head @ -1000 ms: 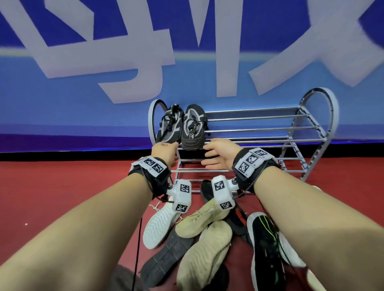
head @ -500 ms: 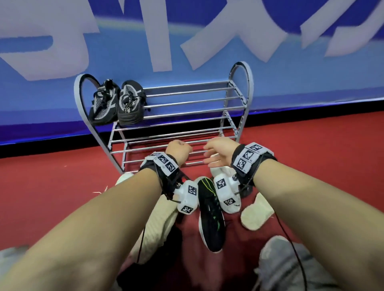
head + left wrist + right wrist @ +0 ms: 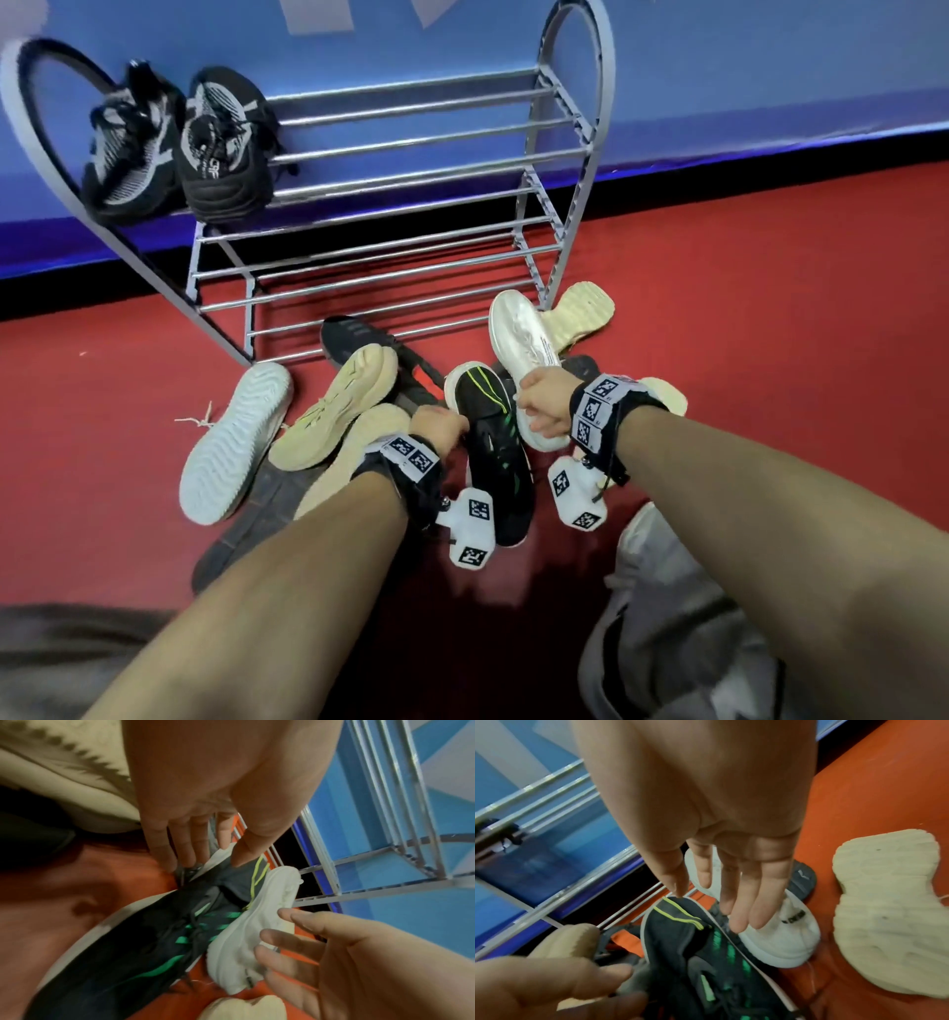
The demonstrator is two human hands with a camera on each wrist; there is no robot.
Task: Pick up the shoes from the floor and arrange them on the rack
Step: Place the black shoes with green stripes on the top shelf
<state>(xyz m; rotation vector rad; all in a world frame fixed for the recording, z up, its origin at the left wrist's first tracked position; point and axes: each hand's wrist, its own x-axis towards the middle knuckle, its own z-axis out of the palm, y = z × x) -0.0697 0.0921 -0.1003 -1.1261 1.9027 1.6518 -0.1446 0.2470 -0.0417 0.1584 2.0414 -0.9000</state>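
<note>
A metal shoe rack [image 3: 411,149] stands against the blue wall, with a pair of black mesh shoes [image 3: 226,149] on the left of its top shelf. On the red floor in front lies a pile of shoes. My left hand [image 3: 439,424] reaches down to the toe of a black shoe with green stripes [image 3: 493,462]; in the left wrist view my left hand [image 3: 205,862] has straight fingers touching that black shoe [image 3: 159,943]. My right hand [image 3: 539,406] is at a white shoe [image 3: 524,339]; my right hand [image 3: 706,906] has straight fingers over the white shoe [image 3: 782,939].
Around the two shoes lie beige shoes [image 3: 334,411], a white-soled shoe [image 3: 236,442] on its side, a dark shoe [image 3: 359,334] by the rack's lowest bars and a beige sole [image 3: 585,308] at the rack's right foot. Grey cloth [image 3: 667,616] is at the bottom right.
Both hands came down from in front of the rack's shelves to the shoe pile on the floor. The view tilted downward and nearer to the shoes.
</note>
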